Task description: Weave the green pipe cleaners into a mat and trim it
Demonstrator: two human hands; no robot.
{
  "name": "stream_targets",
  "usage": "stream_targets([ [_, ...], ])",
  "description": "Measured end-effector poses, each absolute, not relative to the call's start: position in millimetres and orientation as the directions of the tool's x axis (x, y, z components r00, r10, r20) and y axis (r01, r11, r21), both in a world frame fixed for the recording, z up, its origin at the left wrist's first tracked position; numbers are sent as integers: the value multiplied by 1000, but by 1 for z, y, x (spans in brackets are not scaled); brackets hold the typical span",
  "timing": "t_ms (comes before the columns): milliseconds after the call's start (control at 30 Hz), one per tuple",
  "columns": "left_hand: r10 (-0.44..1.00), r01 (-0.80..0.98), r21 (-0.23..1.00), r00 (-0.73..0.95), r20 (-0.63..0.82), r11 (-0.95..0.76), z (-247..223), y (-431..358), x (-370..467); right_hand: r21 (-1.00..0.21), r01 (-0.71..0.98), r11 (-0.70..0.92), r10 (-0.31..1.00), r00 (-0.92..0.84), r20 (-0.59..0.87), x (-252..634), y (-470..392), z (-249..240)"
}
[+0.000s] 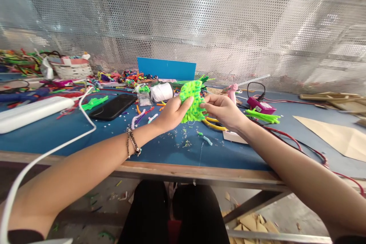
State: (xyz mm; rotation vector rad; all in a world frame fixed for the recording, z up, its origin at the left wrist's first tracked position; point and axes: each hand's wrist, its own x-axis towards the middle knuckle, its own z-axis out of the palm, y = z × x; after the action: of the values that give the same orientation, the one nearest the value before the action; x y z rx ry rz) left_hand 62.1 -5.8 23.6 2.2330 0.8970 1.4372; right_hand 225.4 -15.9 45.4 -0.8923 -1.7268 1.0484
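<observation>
A bright green woven piece (193, 101) is held up over the blue table. My left hand (173, 113) grips its left side, with the thumb across its front. At the piece's right edge, my right hand (222, 109) has its thumb and fingers pinched together; whether they hold the edge or something small there is hard to tell. Behind the piece lies a white spool of thread (161, 92). Yellow stems (214, 124) lie below my right hand.
Left of my hands are a black phone (114, 106) and a white power strip (34, 112) with its cable. A pink glue gun (232, 92), a purple box (261, 105) and green stems (263, 116) sit to the right. A perforated metal screen (183, 23) stands behind.
</observation>
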Motion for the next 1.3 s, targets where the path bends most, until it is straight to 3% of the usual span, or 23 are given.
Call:
stream_targets([
  [133, 636, 330, 547, 325, 700, -770, 23, -7, 63, -851, 206, 483, 838, -388, 382, 229, -13, 45],
  [267, 632, 248, 582, 359, 687, -774, 25, -7, 64, -848, 148, 508, 807, -427, 409, 232, -12, 46],
  [467, 691, 80, 728, 402, 601, -680, 29, -6, 60, -939, -175, 297, 820, -456, 344, 232, -12, 42],
  [667, 663, 24, 736, 454, 595, -677, 27, -4, 60, -959, -237, 158, 780, -565, 268, 232, -9, 37],
  [833, 619, 93, 648, 426, 660, -756, 26, -5, 60, -949, -182, 256, 782, -539, 314, 232, -10, 35],
  [1100, 450, 243, 380, 424, 786, -893, 26, -8, 60, -849, -15, 528, 695, -568, 442, 235, -11, 43],
  [1300, 373, 256, 275, 539, 755, -927, 26, -8, 59, -742, 168, 649, 586, -732, 348, 241, -12, 47],
])
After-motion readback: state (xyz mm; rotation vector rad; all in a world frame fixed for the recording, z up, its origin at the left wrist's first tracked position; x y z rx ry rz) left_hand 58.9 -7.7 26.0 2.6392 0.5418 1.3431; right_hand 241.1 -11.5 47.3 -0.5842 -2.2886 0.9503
